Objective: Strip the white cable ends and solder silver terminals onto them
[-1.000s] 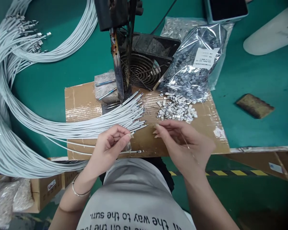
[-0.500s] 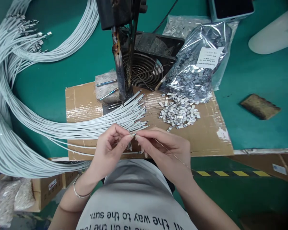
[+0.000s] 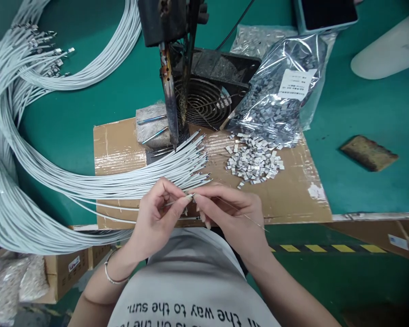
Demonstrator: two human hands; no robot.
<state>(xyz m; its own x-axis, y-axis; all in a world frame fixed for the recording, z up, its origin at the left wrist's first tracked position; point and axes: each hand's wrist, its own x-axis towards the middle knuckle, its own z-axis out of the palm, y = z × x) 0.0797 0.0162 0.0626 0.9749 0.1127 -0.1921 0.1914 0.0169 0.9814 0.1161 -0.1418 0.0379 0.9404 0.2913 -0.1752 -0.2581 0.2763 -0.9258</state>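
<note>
My left hand (image 3: 160, 215) pinches the tip of a white cable between thumb and forefinger, just in front of the cardboard's middle. Against it, the thumb and forefinger of my right hand (image 3: 236, 213) are closed at the cable's end. A thin solder wire (image 3: 255, 222) runs across my right palm and sticks out past the wrist. What lies between the fingertips is tiny and mostly covered. Just beyond my hands lies a bundle of white cables (image 3: 157, 177) with stripped tips. A pile of small metal connectors (image 3: 254, 159) sits beyond my right hand.
Above the cable tips hangs a soldering iron (image 3: 169, 97), with a fan (image 3: 204, 100) behind it. A sponge block (image 3: 152, 125) stands left of the iron's tip. A bag of connectors (image 3: 279, 100), a brown pad (image 3: 369, 153) and a phone-like device (image 3: 327, 16) lie to the right.
Both hands stay together, with fingertips slightly lower in view. My right hand has shifted a little left and turned, and the solder wire has moved with it.
</note>
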